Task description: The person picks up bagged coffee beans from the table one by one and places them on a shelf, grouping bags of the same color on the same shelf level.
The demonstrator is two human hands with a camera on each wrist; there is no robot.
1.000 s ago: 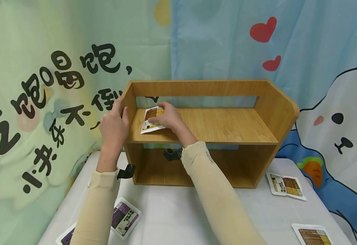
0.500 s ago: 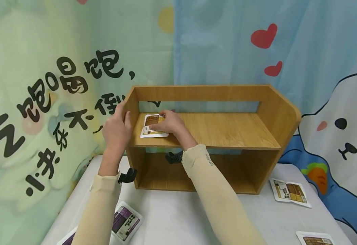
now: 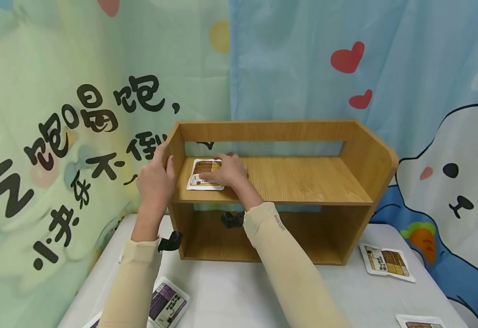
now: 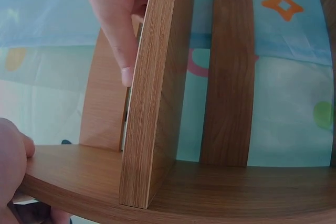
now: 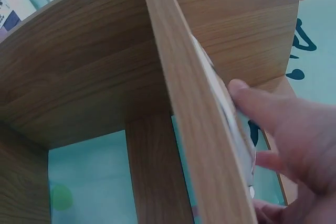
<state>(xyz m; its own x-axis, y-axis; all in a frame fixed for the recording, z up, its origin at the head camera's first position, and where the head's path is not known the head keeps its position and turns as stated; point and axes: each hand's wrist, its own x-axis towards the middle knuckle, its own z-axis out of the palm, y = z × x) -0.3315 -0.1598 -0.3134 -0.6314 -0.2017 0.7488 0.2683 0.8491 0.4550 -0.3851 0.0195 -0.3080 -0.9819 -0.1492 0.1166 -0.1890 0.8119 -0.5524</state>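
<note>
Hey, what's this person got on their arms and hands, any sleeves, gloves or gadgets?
Both arms wear long beige sleeves. The right sleeve carries small dark lettering near the cuff. The left hand and right hand are gloveless. A small black device sits at each wrist.

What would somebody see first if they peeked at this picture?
Probably the wooden shelf standing on the white table, in front of bright cartoon curtains. The right hand presses a brown packet flat on the top board near its left end, while the left hand holds the shelf's left side.
</note>
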